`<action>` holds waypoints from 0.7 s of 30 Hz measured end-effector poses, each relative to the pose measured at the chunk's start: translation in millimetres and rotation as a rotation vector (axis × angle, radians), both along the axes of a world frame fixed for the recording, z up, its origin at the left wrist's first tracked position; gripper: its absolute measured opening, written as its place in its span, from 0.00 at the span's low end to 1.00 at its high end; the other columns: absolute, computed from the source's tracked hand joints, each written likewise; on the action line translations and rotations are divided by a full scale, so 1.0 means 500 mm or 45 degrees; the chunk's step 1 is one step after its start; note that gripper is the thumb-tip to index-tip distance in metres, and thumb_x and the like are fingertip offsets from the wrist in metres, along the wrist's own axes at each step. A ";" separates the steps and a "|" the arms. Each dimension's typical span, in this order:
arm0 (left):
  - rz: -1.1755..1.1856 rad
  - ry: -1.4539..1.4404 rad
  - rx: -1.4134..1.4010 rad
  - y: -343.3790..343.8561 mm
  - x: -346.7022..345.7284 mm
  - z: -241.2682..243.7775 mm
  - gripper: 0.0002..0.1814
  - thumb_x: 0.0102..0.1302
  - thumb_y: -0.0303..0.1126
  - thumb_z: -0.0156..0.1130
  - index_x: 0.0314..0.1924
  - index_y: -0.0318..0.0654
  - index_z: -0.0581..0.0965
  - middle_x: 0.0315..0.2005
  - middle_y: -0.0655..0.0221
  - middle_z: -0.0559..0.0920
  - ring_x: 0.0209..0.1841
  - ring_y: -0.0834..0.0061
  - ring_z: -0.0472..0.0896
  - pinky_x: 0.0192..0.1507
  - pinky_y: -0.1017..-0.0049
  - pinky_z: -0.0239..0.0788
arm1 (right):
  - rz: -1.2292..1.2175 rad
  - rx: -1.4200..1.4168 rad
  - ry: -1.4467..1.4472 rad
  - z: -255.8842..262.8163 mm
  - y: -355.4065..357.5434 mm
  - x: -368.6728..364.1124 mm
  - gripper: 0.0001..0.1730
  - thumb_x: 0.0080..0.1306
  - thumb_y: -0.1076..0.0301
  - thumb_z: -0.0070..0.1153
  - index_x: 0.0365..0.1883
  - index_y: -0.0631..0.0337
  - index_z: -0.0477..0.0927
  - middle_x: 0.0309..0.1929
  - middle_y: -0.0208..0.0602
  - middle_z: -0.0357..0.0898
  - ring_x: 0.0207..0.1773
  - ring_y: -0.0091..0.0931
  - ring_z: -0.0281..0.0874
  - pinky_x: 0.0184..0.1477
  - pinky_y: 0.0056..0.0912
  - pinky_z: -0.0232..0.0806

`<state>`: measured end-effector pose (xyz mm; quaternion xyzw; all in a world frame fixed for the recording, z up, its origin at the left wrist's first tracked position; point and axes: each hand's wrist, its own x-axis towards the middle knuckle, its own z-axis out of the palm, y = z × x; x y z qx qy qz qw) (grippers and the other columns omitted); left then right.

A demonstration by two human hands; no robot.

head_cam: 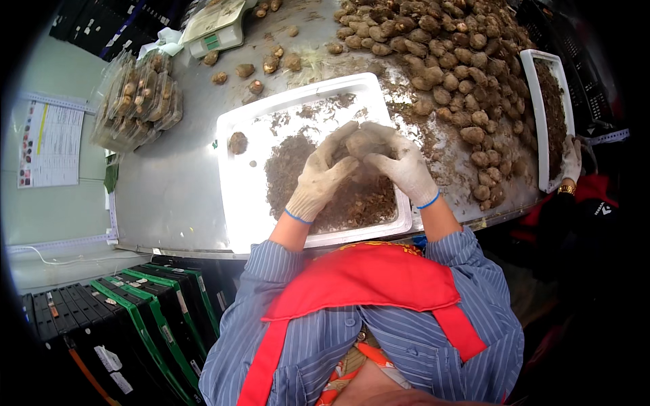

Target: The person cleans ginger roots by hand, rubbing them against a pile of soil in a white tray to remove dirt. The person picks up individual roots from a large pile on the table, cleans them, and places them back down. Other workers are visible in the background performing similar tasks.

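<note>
My left hand [325, 172] and my right hand [403, 162], both in soiled white knit gloves, grip a brown taro corm [361, 144] between them. They hold it over a white foam tray [241, 203]. Loose brown peelings and dirt [289, 175] cover much of the tray floor beneath my hands. At the tray's left side lies a single taro corm [237, 143], with a small dark bit just below it. The fingers partly hide the corm in my grip.
A large heap of taro corms [457, 66] covers the table's right side. Clear plastic packs of corms [142, 101] are stacked at left, near a weighing scale [216, 30]. A co-worker's gloved hand [572, 160] touches another foam tray [528, 76]. Black and green crates [152, 304] stand below left.
</note>
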<state>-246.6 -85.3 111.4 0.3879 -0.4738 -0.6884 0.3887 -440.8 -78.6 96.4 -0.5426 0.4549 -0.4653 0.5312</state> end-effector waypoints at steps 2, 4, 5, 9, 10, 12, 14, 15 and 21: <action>0.036 -0.030 -0.047 0.005 0.009 -0.021 0.36 0.67 0.30 0.65 0.74 0.36 0.65 0.62 0.59 0.77 0.60 0.70 0.78 0.57 0.72 0.77 | -0.003 0.003 0.037 0.019 0.010 0.008 0.26 0.68 0.74 0.62 0.65 0.68 0.76 0.55 0.35 0.84 0.51 0.21 0.82 0.53 0.24 0.75; 0.059 -0.021 -0.065 0.011 0.010 -0.024 0.36 0.66 0.29 0.64 0.74 0.36 0.65 0.61 0.59 0.77 0.60 0.70 0.78 0.57 0.72 0.77 | -0.048 -0.018 0.011 0.022 0.016 0.014 0.23 0.68 0.75 0.62 0.62 0.68 0.79 0.53 0.37 0.85 0.52 0.22 0.83 0.54 0.25 0.75; 0.066 0.001 -0.059 0.015 0.009 -0.019 0.36 0.66 0.29 0.64 0.74 0.35 0.65 0.61 0.59 0.77 0.60 0.70 0.78 0.58 0.71 0.76 | -0.088 -0.038 -0.034 0.015 0.017 0.018 0.22 0.68 0.75 0.62 0.61 0.68 0.80 0.53 0.37 0.86 0.51 0.22 0.83 0.54 0.25 0.75; 0.082 -0.042 -0.168 0.033 0.006 0.005 0.36 0.66 0.30 0.64 0.73 0.35 0.66 0.60 0.59 0.77 0.61 0.68 0.76 0.63 0.69 0.71 | -0.185 -0.317 0.086 0.006 0.024 0.028 0.16 0.69 0.75 0.62 0.55 0.69 0.83 0.49 0.39 0.87 0.49 0.23 0.84 0.53 0.24 0.76; 0.114 -0.081 -0.185 0.035 0.006 0.004 0.35 0.65 0.30 0.65 0.72 0.34 0.67 0.61 0.59 0.77 0.62 0.68 0.76 0.65 0.69 0.70 | -0.208 -0.360 0.102 0.006 0.025 0.034 0.15 0.69 0.76 0.62 0.53 0.69 0.83 0.47 0.39 0.87 0.47 0.22 0.84 0.51 0.24 0.76; 0.176 -0.161 -0.219 0.037 0.006 -0.005 0.35 0.65 0.31 0.65 0.71 0.34 0.68 0.61 0.58 0.76 0.64 0.68 0.74 0.67 0.69 0.67 | -0.256 -0.447 0.131 0.005 0.025 0.052 0.11 0.69 0.76 0.62 0.49 0.68 0.84 0.44 0.38 0.87 0.43 0.21 0.84 0.46 0.24 0.76; 0.299 -0.186 -0.247 0.041 0.000 -0.025 0.33 0.65 0.31 0.65 0.70 0.33 0.69 0.62 0.58 0.75 0.64 0.68 0.74 0.67 0.69 0.67 | -0.185 -0.431 0.139 -0.009 0.026 0.059 0.07 0.68 0.77 0.61 0.44 0.67 0.84 0.40 0.38 0.87 0.40 0.21 0.83 0.42 0.25 0.76; 0.363 -0.201 -0.259 0.043 -0.001 -0.031 0.33 0.65 0.31 0.65 0.69 0.33 0.69 0.63 0.58 0.75 0.65 0.68 0.73 0.67 0.69 0.67 | -0.148 -0.421 0.142 -0.018 0.027 0.063 0.06 0.68 0.77 0.61 0.42 0.66 0.84 0.38 0.37 0.86 0.38 0.21 0.82 0.40 0.25 0.75; 0.497 0.196 0.006 0.066 0.027 -0.045 0.39 0.63 0.36 0.71 0.71 0.33 0.66 0.59 0.60 0.76 0.61 0.68 0.76 0.64 0.69 0.69 | 0.319 -0.377 0.441 -0.020 0.035 0.035 0.07 0.68 0.72 0.59 0.41 0.64 0.84 0.36 0.40 0.85 0.39 0.30 0.84 0.40 0.34 0.74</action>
